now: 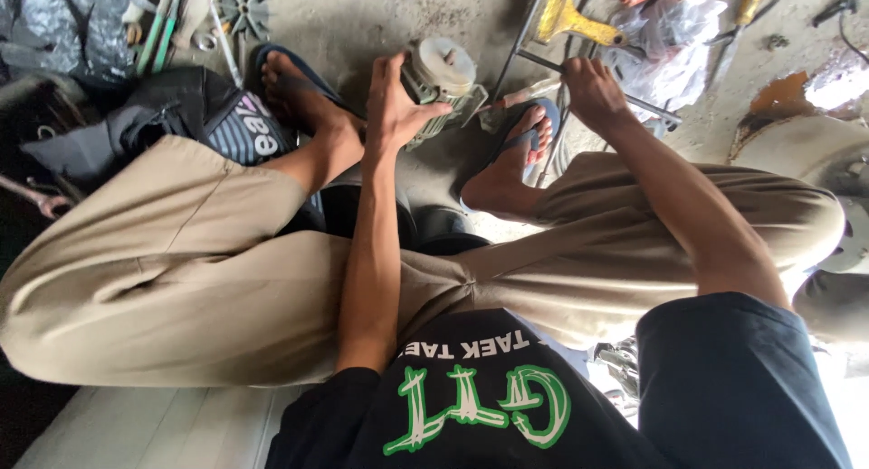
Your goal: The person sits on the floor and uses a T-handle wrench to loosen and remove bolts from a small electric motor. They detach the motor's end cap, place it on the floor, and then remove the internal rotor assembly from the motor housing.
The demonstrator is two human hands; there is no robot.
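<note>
The left hand clamps down over the near side of a small cream-and-grey electric motor with a round pale end cap, fingers curled along its left flank and thumb stretched toward the body at about three o'clock. The grasp is closed and firm; the motor sits on the grey concrete floor between the person's two feet, at twelve o'clock from the knees.

The right hand is wrapped shut around a long thin dark metal rod. The rod's long axis runs from roughly ten o'clock to four o'clock, passing through the fist, with its upper end near the motor's right side and its lower end trailing toward a crumpled clear plastic bag. From the right fist the motor lies at nine o'clock, close by; the left hand is plainly the nearer one, being already on it. Whether the rod's tip touches the motor's casing I cannot tell.

Outward from there: a blue flip-flop on the right foot sits just below the rod, and the left foot rests at nine o'clock from the motor. A yellow-handled scraper lies at one o'clock, and a grey fan impeller at eleven.
</note>
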